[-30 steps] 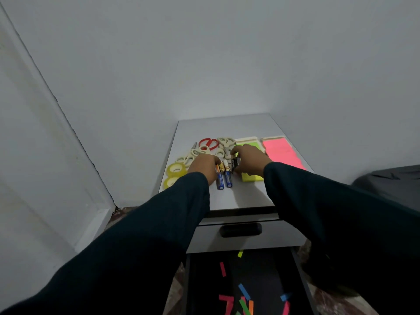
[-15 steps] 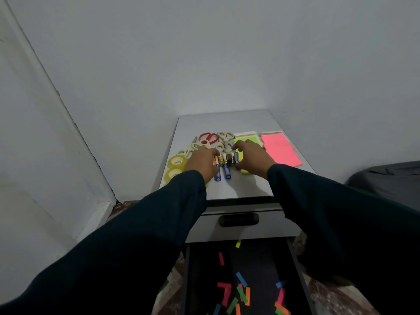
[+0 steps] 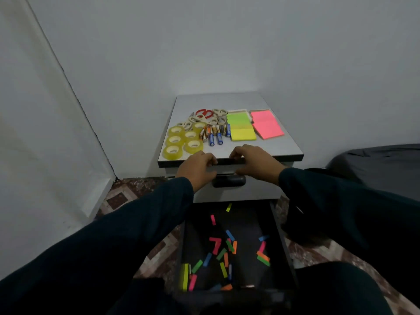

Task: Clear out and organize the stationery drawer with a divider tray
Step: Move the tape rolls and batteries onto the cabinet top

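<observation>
Both hands back off the batteries (image 3: 214, 134) to the worktop (image 3: 268, 146) front edge. Left hand (image 3: 197, 167) and right hand (image 3: 254, 163): fingers loosely curled, seemingly empty. Open drawer (image 3: 283, 242) below holds scattered paper flags (image 3: 223, 248). Risk: a nudge rolls batteries off the edge.

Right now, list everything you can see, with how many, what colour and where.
tape rolls: six, clear yellowish, cabinet top, left
scissors: several, one red-handled, others cream, behind the tape rolls
batteries: about eight, mixed colours, centre of the top
sticky note pads: green-yellow and pink, right of the top
cabinet: one, grey top
open drawer: one, dark, below
paper strips: many, mixed neon colours, scattered in the open drawer
left hand: at the cabinet front edge
right hand: at the cabinet front edge
</observation>
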